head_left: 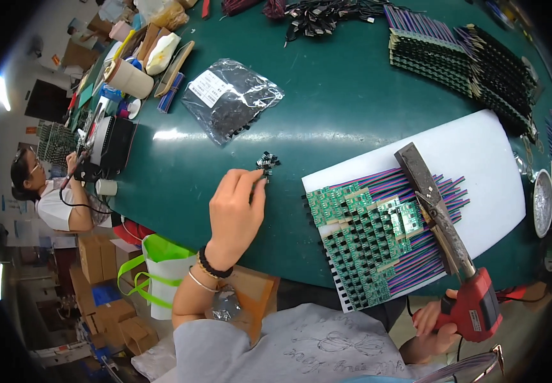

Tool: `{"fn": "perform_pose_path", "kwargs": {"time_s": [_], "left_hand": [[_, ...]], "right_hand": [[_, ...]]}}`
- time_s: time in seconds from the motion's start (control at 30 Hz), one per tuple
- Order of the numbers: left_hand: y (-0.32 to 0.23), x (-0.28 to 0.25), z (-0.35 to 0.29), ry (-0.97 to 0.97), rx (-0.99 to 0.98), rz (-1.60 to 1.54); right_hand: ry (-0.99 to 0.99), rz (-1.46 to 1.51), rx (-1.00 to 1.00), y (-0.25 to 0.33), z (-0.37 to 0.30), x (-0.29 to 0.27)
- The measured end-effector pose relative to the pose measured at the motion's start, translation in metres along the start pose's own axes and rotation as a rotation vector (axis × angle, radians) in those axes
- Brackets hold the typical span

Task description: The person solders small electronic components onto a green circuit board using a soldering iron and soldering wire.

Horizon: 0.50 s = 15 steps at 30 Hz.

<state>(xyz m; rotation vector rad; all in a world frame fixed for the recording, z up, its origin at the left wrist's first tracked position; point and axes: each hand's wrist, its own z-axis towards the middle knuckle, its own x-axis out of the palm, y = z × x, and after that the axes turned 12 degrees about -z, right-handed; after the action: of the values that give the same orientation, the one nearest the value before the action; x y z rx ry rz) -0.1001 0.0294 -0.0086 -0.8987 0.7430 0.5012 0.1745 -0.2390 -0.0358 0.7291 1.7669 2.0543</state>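
Above the green table, my left hand point(234, 204) has thumb and forefinger closed on a small black component at the edge of a little pile of black components point(266, 159) with metal legs. My right hand point(434, 322), at the lower right, grips the handle of a red pistol-grip soldering gun point(477, 306). The gun's metal front reaches over a dark metal bar point(421, 169) that crosses bundled purple, blue and black wires. Rows of green circuit boards point(359, 249) with black parts along them lie on a white foam sheet point(487, 166), wires pointing right.
A clear bag of black components point(231, 96) lies beyond the pile. Stacked wired boards point(429, 60) stand at the far right, a metal bowl point(543, 204) at the right edge. A co-worker point(59, 198) sits at left. A green-handled bag point(161, 268) stands below the table edge.
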Motion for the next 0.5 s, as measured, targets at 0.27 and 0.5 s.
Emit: {"fn": "perform_pose_path", "kwargs": {"time_s": [0.27, 0.5], "left_hand": [[-0.003, 0.008, 0.002, 0.054, 0.121, 0.163], [-0.01, 0.005, 0.0, 0.155, 0.069, 0.218]], "right_hand": [[0.174, 0.095, -0.086, -0.015, 0.007, -0.007], [0.592, -0.047, -0.271, -0.038, 0.0, -0.017]]}}
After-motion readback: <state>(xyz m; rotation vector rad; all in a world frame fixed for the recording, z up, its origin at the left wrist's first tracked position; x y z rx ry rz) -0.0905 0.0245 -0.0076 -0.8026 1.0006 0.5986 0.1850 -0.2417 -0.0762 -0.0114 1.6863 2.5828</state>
